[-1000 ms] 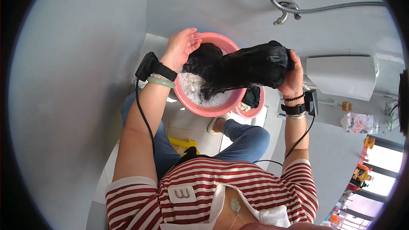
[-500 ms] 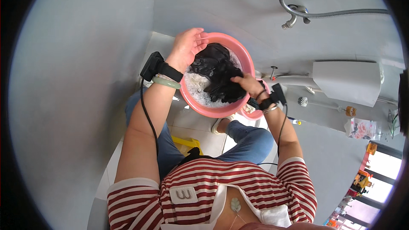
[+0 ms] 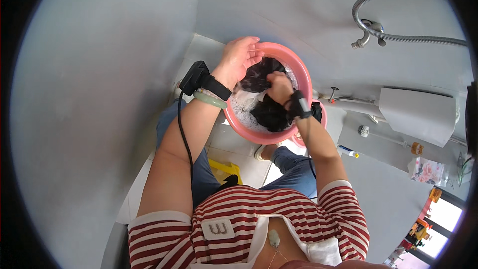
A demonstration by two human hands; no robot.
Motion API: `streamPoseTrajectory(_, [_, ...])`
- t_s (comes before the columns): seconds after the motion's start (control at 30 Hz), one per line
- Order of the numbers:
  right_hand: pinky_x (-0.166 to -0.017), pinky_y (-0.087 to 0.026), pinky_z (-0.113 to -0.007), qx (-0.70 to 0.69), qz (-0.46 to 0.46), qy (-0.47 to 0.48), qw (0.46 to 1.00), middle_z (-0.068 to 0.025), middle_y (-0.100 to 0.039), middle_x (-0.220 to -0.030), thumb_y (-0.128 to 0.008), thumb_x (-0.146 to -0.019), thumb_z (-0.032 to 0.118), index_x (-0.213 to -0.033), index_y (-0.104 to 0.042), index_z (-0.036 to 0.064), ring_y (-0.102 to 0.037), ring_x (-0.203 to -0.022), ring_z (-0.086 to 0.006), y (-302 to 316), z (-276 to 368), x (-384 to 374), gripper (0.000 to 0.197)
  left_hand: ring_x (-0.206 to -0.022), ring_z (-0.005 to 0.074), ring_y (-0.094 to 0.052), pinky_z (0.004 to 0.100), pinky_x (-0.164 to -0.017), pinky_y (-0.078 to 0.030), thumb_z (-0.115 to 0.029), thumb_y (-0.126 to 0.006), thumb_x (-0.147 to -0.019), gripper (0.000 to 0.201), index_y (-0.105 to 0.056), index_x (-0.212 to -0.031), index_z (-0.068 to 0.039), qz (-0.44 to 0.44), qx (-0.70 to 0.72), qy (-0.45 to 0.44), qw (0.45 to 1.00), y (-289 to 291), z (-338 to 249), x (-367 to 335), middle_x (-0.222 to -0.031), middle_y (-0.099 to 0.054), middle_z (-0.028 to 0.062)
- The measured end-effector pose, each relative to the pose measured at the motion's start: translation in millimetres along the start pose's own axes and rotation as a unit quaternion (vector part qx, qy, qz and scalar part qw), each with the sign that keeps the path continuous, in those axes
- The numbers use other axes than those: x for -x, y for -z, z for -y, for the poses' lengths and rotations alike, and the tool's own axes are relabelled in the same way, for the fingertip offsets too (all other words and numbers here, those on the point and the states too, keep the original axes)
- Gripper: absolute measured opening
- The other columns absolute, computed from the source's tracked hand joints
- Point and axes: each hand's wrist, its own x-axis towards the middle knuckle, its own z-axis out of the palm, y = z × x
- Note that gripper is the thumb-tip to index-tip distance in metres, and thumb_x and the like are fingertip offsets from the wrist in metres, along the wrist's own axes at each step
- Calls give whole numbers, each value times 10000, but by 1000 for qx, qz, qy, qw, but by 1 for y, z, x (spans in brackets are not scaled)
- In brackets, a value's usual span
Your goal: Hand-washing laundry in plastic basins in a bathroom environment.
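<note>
A round pink basin holds foamy water with a soaked black cloth bunched in it. Something pale lies under the suds near the middle. My right hand is inside the basin, fingers curled round a fold of the black cloth. At the basin's far left rim, my left hand is held palm inward with its fingers loosely stretched, holding nothing. Black straps sit on both wrists.
Partly hidden by the big basin, a smaller pink basin with dark cloth stands to its right. A yellow plastic object is on the floor between my legs. On the right wall are a tap with a metal hose and a white cistern.
My right hand has moved from the basin's right side toward its middle and taken hold of the black cloth. The view has shifted slightly; my left hand stays by the rim.
</note>
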Motion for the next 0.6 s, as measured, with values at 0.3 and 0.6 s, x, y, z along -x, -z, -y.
streamPoseTrajectory(0.3, [-543,-358,-212,-387,-145,-174,894,54,-461,-644,-588,-612,-62,-639,-470,38,-434,-623,-52,136,11,55,157,-794,187,-555,298,-717,-464,-175,-545,-824,198,-551,-956,-27,0,-5,-12,1000,-6,-4,5,-902,-588,99])
streamPoseTrajectory(0.6, [-633,-443,-222,-600,-264,-116,746,-47,-560,-725,-493,-721,-61,-711,-462,41,-524,-649,-110,242,34,86,107,-816,192,-557,297,-725,-459,-180,-540,-830,206,-548,-966,-26,8,-6,-13,1000,-3,-3,1,-922,-586,105])
